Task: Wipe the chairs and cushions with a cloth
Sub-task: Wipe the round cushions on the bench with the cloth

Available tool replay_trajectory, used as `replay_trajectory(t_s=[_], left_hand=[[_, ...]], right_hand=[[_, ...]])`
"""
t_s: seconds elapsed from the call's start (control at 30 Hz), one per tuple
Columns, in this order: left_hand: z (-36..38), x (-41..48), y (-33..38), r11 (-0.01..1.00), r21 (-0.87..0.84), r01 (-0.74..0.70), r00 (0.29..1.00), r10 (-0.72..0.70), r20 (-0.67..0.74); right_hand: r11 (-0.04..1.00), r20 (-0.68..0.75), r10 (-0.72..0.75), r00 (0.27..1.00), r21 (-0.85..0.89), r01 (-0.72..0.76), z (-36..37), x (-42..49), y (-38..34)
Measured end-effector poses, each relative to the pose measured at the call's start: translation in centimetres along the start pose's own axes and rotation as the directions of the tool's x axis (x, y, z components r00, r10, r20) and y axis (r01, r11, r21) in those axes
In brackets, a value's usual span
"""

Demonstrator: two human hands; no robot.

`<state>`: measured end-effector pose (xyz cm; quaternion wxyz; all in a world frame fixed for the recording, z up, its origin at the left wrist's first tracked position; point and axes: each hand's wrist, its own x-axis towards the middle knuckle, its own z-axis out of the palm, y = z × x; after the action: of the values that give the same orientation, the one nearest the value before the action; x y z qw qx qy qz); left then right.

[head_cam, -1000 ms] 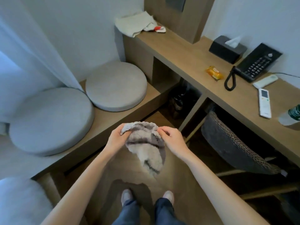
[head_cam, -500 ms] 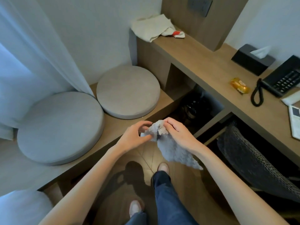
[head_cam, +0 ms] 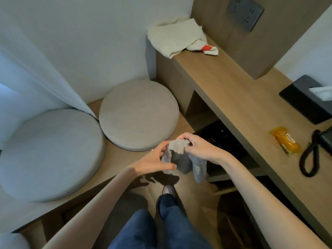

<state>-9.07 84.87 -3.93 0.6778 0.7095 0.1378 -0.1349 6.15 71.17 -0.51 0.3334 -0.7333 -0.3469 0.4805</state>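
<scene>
Your left hand (head_cam: 154, 162) and right hand (head_cam: 199, 148) pinched the fluffy grey cloth (head_cam: 181, 159), held just in front of the round grey fabric cushion (head_cam: 138, 114), not touching it. Judged: wiping had not begun.

A wooden desk (head_cam: 233, 97) runs along the wall. At its far end lies a crumpled cream towel (head_cam: 172, 36) with a red patch. A dark socket panel (head_cam: 245, 12) sits on the wooden board rising behind the desk. On the desk's right part stand a black tissue box (head_cam: 303, 103), an orange packet (head_cam: 285, 141) and a coiled black phone cord (head_cam: 309, 155). A white curtain (head_cam: 36, 78) hangs well left of the desk.
</scene>
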Motion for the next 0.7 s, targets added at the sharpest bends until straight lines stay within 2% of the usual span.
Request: replay_trajectory(t_s=[0.07, 0.13, 0.2, 0.3, 0.37, 0.53, 0.7], left_hand=[[-0.3, 1.8, 0.3, 0.998, 0.051, -0.045, 0.994, 0.05, -0.094], [-1.1, 3.9, 0.5, 0.986, 0.163, 0.021, 0.956, 0.028, -0.293], [-2.4, 5.9, 0.3, 0.974, 0.194, 0.114, 0.916, -0.027, -0.401], [-5.4, 8.1, -0.4, 0.981, 0.159, 0.115, 0.915, -0.043, -0.401], [-7.5, 9.1, -0.6, 0.979, 0.162, 0.127, 0.923, -0.056, -0.382], [-13.0, 12.3, -1.6, 0.902, 0.315, 0.296, 0.889, -0.14, -0.436], [-18.8, 15.6, -3.6, 0.85, 0.398, 0.345, 0.896, -0.172, -0.41]], right_hand=[[0.999, 0.014, -0.024, 1.0, -0.023, 0.025, -1.7, 1.7, -0.7], [0.998, -0.009, -0.063, 0.998, -0.022, 0.063, -3.2, 3.2, -1.3], [0.995, -0.1, -0.101, 0.99, -0.009, 0.1, -4.7, 4.7, -1.7], [0.993, -0.263, -0.116, 0.958, -0.031, 0.112, -6.5, 7.2, -2.2], [0.991, -0.344, -0.114, 0.932, -0.107, 0.081, -7.1, 9.0, -2.3], [0.975, -0.435, -0.082, 0.897, -0.223, -0.019, -7.3, 14.5, -1.9], [0.972, -0.548, -0.039, 0.836, -0.215, -0.095, -7.2, 20.9, -1.9]])
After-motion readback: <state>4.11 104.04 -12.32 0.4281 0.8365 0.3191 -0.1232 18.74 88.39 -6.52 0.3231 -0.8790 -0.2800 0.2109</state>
